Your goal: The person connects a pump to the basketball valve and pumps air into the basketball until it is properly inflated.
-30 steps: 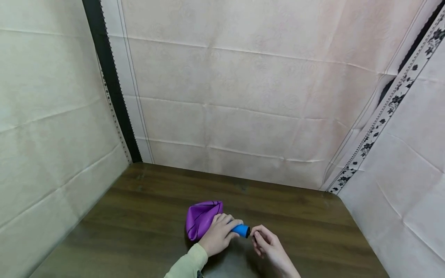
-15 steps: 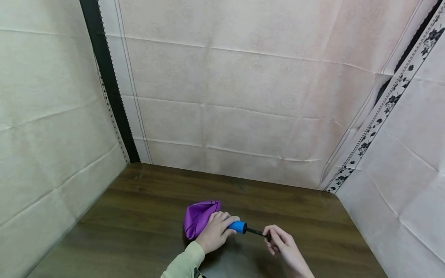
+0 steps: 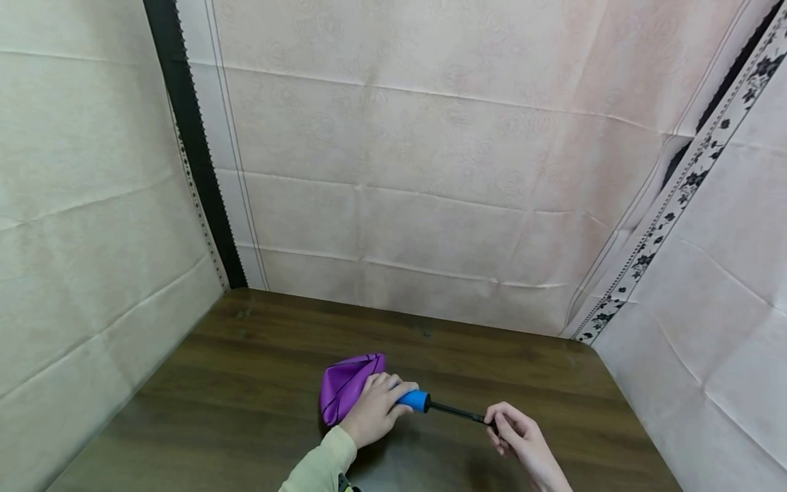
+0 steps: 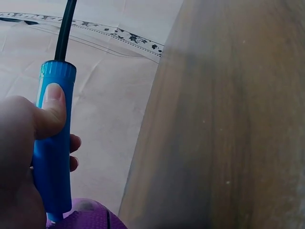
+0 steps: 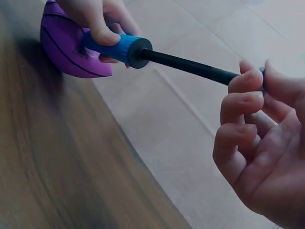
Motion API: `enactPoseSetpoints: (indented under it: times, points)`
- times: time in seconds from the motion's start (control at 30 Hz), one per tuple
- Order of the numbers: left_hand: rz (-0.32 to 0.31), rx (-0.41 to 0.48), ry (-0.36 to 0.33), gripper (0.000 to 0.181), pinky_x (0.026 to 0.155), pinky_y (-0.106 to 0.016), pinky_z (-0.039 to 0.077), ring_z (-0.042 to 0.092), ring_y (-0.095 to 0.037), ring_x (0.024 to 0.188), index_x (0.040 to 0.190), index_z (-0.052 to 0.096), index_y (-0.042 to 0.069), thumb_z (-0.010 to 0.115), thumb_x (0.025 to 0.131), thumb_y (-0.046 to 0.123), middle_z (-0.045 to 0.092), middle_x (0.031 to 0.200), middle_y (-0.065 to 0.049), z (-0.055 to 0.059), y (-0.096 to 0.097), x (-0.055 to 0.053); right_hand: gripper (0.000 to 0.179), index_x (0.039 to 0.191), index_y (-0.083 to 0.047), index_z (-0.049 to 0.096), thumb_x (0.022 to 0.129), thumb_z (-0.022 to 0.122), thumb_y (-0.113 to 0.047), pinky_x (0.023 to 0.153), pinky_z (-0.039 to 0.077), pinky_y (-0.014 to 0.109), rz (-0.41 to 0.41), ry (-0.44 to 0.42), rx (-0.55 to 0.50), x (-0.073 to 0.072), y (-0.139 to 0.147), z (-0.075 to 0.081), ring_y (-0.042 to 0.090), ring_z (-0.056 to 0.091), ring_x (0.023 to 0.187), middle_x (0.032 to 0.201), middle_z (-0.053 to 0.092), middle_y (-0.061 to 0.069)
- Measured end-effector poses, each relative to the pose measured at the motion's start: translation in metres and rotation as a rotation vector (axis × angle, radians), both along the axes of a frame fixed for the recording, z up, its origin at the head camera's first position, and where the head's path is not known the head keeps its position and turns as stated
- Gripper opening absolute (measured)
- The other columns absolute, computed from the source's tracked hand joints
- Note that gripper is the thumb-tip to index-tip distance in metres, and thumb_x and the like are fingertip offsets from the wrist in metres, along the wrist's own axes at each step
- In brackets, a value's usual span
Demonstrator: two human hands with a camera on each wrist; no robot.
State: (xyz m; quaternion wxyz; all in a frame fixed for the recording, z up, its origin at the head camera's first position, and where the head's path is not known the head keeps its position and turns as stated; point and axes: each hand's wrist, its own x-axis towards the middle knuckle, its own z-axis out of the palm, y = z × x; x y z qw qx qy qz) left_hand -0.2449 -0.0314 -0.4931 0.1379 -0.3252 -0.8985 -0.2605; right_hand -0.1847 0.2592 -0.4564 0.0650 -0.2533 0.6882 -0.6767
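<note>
A purple ball with black lines (image 3: 344, 391), caved in and only partly round, rests on the table. My left hand (image 3: 373, 412) grips the blue barrel of a hand pump (image 4: 53, 167), thumb along its side. The barrel's narrow end meets the ball's surface in the left wrist view. From the other end a long stretch of black plunger rod (image 5: 190, 66) sticks out. My right hand (image 3: 519, 436) pinches the rod's outer end between thumb and fingers, with the other fingers curled. Most of the barrel is hidden under my left hand in the head view.
The brown wood-grain table (image 3: 258, 383) reaches back to a pale cloth wall (image 3: 393, 225). Cloth walls also stand at the left (image 3: 92, 205) and right (image 3: 719, 287), the right one edged with a dark floral band.
My right hand has moved right, drawing the plunger rod far out of the barrel. My left hand keeps its grip, shifting slightly left with the pump and ball.
</note>
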Motion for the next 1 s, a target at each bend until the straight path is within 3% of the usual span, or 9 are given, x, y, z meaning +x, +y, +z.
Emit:
enactPoseSetpoints:
  times: [0.17,0.3,0.4,0.57,0.73,0.8,0.87,1.0]
  points:
    - [-0.001,-0.017,0.017,0.033,0.103,-0.045,0.035,0.053,-0.017,0.107,0.128,0.058,0.025,0.055,0.096,0.035,0.061,0.11,0.004,0.001,0.002,0.002,0.02,0.105,-0.007,0.054,0.105,0.034,-0.006,0.044,0.018,0.038,0.047,-0.005,-0.014,-0.005,-0.011,-0.003,0.002,0.046,0.061,0.075,0.053,-0.007]
    - [-0.015,-0.007,0.023,0.034,0.102,-0.045,0.036,0.053,-0.016,0.106,0.127,0.059,0.023,0.056,0.096,0.034,0.061,0.108,0.005,0.0,0.006,0.006,0.017,0.104,0.001,0.051,0.104,0.035,-0.006,0.043,0.018,0.041,0.077,-0.007,-0.006,-0.009,-0.024,-0.007,0.01,0.042,0.055,0.075,0.051,-0.005]
    - [-0.026,-0.005,0.066,0.033,0.099,-0.043,0.037,0.054,-0.015,0.102,0.125,0.059,0.021,0.057,0.095,0.033,0.06,0.105,0.005,-0.001,0.008,0.009,0.02,0.105,0.008,0.046,0.105,0.035,-0.008,0.045,0.018,0.044,0.076,-0.016,0.015,-0.012,-0.035,-0.01,0.011,0.041,0.054,0.075,0.051,-0.005]
    - [-0.051,-0.03,0.134,0.032,0.095,-0.04,0.038,0.053,-0.012,0.098,0.124,0.058,0.022,0.057,0.095,0.035,0.059,0.103,0.006,-0.003,0.01,0.01,0.03,0.107,0.015,0.041,0.105,0.037,-0.014,0.043,0.024,0.039,0.065,-0.048,0.071,-0.013,-0.051,-0.014,0.002,0.047,0.057,0.077,0.052,-0.005]
    - [-0.08,-0.059,0.177,0.032,0.096,-0.039,0.038,0.053,-0.011,0.098,0.125,0.057,0.023,0.057,0.095,0.035,0.059,0.104,0.007,-0.003,0.008,0.008,0.029,0.108,0.014,0.045,0.106,0.036,-0.014,0.044,0.035,0.025,0.063,-0.048,0.14,-0.011,-0.052,-0.018,0.007,0.044,0.055,0.074,0.047,0.015]
    - [-0.09,-0.066,0.173,0.033,0.097,-0.039,0.038,0.054,-0.011,0.099,0.125,0.058,0.024,0.056,0.095,0.036,0.06,0.105,0.007,-0.003,0.007,0.007,0.028,0.11,0.014,0.046,0.106,0.035,-0.012,0.044,0.037,0.026,0.07,-0.04,0.151,-0.011,-0.049,-0.018,0.011,0.043,0.055,0.077,0.047,0.021]
    - [-0.09,-0.066,0.141,0.033,0.099,-0.038,0.038,0.054,-0.011,0.099,0.125,0.058,0.024,0.054,0.096,0.037,0.061,0.106,0.008,-0.001,0.005,0.007,0.029,0.11,0.014,0.047,0.106,0.035,-0.012,0.043,0.036,0.031,0.07,-0.033,0.153,-0.009,-0.044,-0.016,0.01,0.045,0.055,0.077,0.05,0.018]
    - [-0.051,-0.061,0.065,0.033,0.101,-0.039,0.038,0.053,-0.01,0.1,0.125,0.058,0.025,0.049,0.098,0.041,0.061,0.107,0.009,0.0,-0.001,0.006,0.029,0.108,0.01,0.051,0.106,0.033,-0.014,0.044,0.031,0.04,0.024,-0.022,0.132,-0.005,-0.027,-0.01,0.002,0.049,0.059,0.08,0.056,0.0]
